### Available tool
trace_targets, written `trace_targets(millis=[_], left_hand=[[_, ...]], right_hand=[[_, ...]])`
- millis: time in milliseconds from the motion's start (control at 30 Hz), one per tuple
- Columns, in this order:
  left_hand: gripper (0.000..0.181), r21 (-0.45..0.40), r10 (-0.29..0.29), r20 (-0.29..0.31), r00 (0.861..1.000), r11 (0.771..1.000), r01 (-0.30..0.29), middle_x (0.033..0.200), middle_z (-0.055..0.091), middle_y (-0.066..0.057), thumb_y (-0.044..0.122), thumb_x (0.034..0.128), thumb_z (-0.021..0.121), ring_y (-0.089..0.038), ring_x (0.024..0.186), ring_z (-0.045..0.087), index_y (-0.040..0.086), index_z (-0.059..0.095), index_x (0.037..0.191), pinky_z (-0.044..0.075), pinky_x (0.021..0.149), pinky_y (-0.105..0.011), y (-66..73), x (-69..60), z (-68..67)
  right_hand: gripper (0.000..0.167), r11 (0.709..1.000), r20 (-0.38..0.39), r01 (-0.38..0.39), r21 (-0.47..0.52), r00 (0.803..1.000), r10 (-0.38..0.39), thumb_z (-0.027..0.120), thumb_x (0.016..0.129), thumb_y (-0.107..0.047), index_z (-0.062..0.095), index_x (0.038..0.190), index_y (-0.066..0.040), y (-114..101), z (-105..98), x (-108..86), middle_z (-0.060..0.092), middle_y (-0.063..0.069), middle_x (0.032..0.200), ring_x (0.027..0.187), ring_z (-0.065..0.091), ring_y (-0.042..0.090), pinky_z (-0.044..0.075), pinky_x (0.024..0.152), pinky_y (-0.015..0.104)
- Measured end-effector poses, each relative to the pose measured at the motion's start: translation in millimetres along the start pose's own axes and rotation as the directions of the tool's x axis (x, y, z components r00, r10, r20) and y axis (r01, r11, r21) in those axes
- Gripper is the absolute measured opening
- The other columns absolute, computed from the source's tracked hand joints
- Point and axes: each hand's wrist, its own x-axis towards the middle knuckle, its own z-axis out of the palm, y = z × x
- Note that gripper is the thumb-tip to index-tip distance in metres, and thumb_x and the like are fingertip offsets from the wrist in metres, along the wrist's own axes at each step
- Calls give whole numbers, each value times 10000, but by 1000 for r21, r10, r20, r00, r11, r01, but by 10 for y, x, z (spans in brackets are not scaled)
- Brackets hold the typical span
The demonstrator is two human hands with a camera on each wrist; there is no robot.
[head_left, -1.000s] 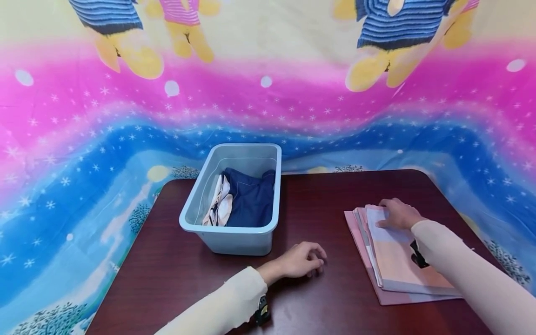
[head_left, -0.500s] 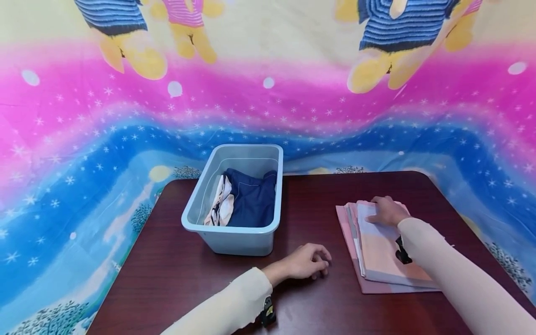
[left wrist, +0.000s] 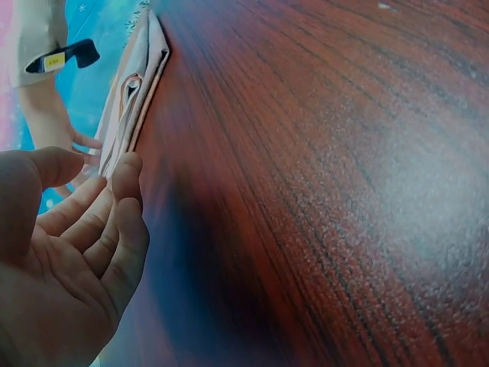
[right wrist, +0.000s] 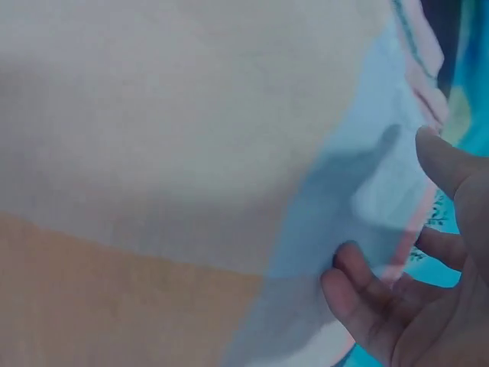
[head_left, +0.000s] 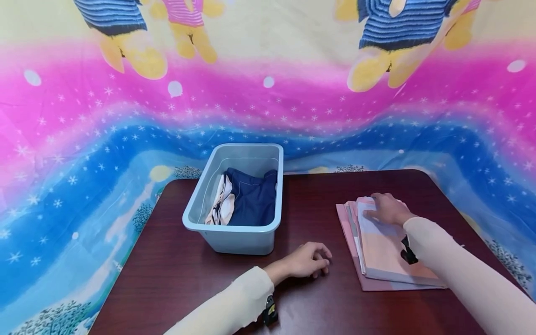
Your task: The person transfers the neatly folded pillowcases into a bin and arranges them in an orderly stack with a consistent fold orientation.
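Observation:
A folded pink, peach and pale lilac cloth [head_left: 387,251] lies in several layers on the right of the table. My right hand [head_left: 388,209] rests at its far edge. In the right wrist view, some fingertips [right wrist: 344,294] touch the lilac strip of the cloth, and the thumb stands apart from them. My left hand [head_left: 307,260] lies on the table between the bin and the cloth, holding nothing. Its fingers hang loosely curled in the left wrist view, where the cloth's layered side [left wrist: 134,88] shows beyond them.
A grey-blue plastic bin [head_left: 234,229] stands at the left of the dark red wooden table [head_left: 167,279]. Inside it are a navy garment [head_left: 253,200] and a patterned cream and black cloth [head_left: 222,204]. A printed curtain [head_left: 268,111] hangs behind the table.
The folded cloth has shifted left with my right hand, mostly in the first half second. My left hand has hardly moved.

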Motion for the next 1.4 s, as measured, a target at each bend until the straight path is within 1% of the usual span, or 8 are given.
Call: trace_targets(millis=[200,333,567,700,867,1067,1300,1400], left_hand=[[213,9,-13,-20,1000,1000,13,833,754,-138,82,1003,588,-105,503,547,44,602,1213,417,442,-213,5,-15,-13],[228,14,-13,-16,1000,1000,13,836,752,-132,89,1003,589,-104,505,549,49,597,1228,424,447,-214,-5,1,-14],[207,16,-10,-19,1000,1000,11,833,755,-133,79,996,595,-107,505,555,49,607,1201,434,465,-210,-12,16,-31],[209,17,-22,-25,999,1000,23,823,753,-127,79,990,602,-88,500,546,43,610,1196,428,472,-200,-17,13,-44],[200,22,-33,-20,999,999,34,814,750,-109,85,992,600,-90,503,544,47,614,1188,429,478,-203,-14,-1,-59],[201,27,-44,-22,999,999,44,829,752,-123,88,996,598,-96,508,546,41,616,1191,428,485,-205,-36,-10,-80],[197,23,-52,-26,998,998,53,833,750,-131,84,996,594,-103,511,546,36,613,1186,424,482,-205,-17,-24,-96],[191,24,-51,-34,998,998,52,835,750,-137,81,996,594,-102,510,545,37,614,1180,423,480,-205,-6,-28,-104]], right_hand=[[904,994,-3,72,86,997,-72,646,971,-451,204,1568,63,95,-60,-156,235,401,1550,1403,259,600,261,1082,772],[815,992,-50,97,75,994,-93,634,986,-415,295,1521,98,222,-114,-263,336,406,1505,1366,336,596,325,1057,749],[815,994,-71,-80,76,994,85,597,992,-465,317,1456,143,600,-176,-440,419,435,1373,1193,474,577,435,956,718],[834,989,-12,-117,95,993,119,572,995,-499,333,1383,199,812,-188,-496,478,442,1249,972,583,453,549,769,550],[811,966,167,-177,191,975,145,553,1001,-516,358,1357,186,977,-183,-483,586,286,1073,803,601,239,539,637,367],[801,906,314,-177,383,948,52,540,1037,-427,238,1467,177,1022,-154,-463,622,222,1171,988,627,210,590,829,443],[855,751,468,-305,586,884,-6,477,1072,-368,12,1499,209,1026,-103,-458,527,262,1388,1142,624,178,556,970,422],[757,709,491,-306,636,869,-65,475,1076,-339,145,1489,203,1000,-109,-438,633,131,1286,1091,649,137,566,947,391]])
